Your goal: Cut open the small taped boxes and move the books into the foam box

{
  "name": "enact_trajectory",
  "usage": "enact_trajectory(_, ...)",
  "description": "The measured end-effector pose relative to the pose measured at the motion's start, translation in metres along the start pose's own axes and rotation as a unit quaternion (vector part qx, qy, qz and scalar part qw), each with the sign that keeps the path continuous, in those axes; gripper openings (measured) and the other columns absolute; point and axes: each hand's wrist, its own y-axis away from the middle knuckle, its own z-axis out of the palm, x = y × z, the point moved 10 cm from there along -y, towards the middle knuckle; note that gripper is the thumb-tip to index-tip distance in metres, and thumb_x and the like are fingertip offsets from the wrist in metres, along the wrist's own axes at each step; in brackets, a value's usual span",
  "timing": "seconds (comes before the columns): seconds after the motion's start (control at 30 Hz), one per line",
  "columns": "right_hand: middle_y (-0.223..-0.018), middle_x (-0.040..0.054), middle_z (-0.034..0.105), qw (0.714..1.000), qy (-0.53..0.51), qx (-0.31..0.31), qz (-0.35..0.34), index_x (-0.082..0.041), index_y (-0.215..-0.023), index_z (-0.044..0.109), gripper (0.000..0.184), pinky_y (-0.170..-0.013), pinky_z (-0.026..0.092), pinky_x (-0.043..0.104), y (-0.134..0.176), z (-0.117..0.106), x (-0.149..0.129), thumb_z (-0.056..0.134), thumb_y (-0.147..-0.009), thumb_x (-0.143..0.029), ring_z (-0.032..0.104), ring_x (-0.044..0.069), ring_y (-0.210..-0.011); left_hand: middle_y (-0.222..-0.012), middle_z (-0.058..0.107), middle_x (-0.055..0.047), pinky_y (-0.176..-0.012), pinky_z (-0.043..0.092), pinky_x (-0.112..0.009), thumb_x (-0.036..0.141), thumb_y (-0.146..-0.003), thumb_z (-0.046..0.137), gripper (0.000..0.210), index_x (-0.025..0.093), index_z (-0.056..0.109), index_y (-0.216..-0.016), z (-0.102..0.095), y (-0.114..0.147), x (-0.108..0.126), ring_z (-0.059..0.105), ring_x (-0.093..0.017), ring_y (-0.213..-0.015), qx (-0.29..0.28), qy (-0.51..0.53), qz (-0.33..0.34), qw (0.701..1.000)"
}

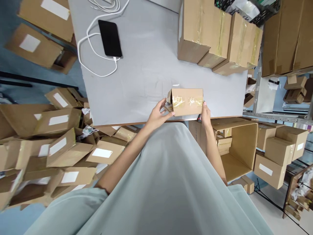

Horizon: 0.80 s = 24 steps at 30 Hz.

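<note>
A small cardboard box (187,101) with shiny tape on its upper side is at the near edge of the grey table (137,68). Its left end has loosened flaps, and what is inside is hidden. My left hand (160,114) grips that end, thumb on the lower corner and fingers by the flaps. At the right end, my right hand (206,115) is closed against the box's side. A small dark object with a bit of red (200,118) shows beside the right fingers; its kind is mostly hidden.
A black phone (110,38) with a white cable (84,39) lies at the table's back left. Taped boxes (202,29) stand at the back right. Opened boxes (68,147) pile up on the left; a large open carton (242,143) is below right.
</note>
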Motion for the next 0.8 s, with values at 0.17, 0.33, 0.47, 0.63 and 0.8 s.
enact_trajectory(0.17,-0.128,0.0143,0.082,1.000,0.012,-0.021,0.004,-0.018,-0.123,0.080,0.090,-0.116,0.057,0.050,0.001,0.008,-0.006,0.030,-0.102,-0.090,0.072,0.033,-0.129,-0.171,0.052,-0.016,-0.126,0.050,-0.053,0.060,-0.084,0.085,0.089,0.026,0.055,-0.160,-0.002,0.003,0.004,0.047,-0.036,-0.162,-0.001,-0.006,0.005,1.000)
enact_trajectory(0.33,-0.145,0.0118,0.076,0.996,-0.036,-0.069,-0.041,-0.020,-0.140,0.075,0.085,-0.126,0.049,0.046,0.006,0.051,-0.022,0.035,-0.104,-0.086,0.066,0.029,-0.142,-0.162,0.061,-0.016,-0.125,0.052,-0.051,0.061,-0.079,0.087,0.086,0.023,0.061,-0.152,-0.033,0.010,0.009,0.055,-0.036,-0.154,0.055,-0.011,-0.001,0.998)
enact_trajectory(0.47,-0.153,0.0116,0.071,0.988,-0.065,-0.138,-0.029,-0.020,-0.149,0.067,0.086,-0.124,0.051,0.039,0.017,0.103,-0.023,0.042,-0.101,-0.087,0.066,0.026,-0.143,-0.153,0.067,-0.017,-0.126,0.051,-0.052,0.063,-0.078,0.088,0.085,0.020,0.063,-0.148,-0.091,0.020,0.008,0.064,-0.035,-0.145,0.164,-0.038,-0.022,0.986)
enact_trajectory(0.63,-0.160,0.0128,0.064,0.976,-0.086,-0.200,-0.004,-0.024,-0.154,0.064,0.083,-0.121,0.054,0.041,0.017,0.134,-0.014,0.050,-0.099,-0.085,0.068,0.027,-0.138,-0.150,0.068,-0.018,-0.123,0.052,-0.053,0.067,-0.070,0.092,0.097,0.019,0.061,-0.148,-0.129,0.030,0.005,0.066,-0.036,-0.140,0.237,-0.067,-0.070,0.967)
enact_trajectory(0.8,-0.152,0.0094,0.071,0.962,-0.115,-0.247,0.007,-0.026,-0.147,0.070,0.076,-0.115,0.058,0.042,-0.008,0.124,-0.005,0.053,-0.099,-0.083,0.067,0.027,-0.138,-0.139,0.073,-0.014,-0.118,0.055,-0.048,0.067,-0.078,0.087,0.081,0.021,0.064,-0.142,-0.107,0.025,0.034,0.069,-0.032,-0.133,0.243,-0.137,-0.053,0.959)
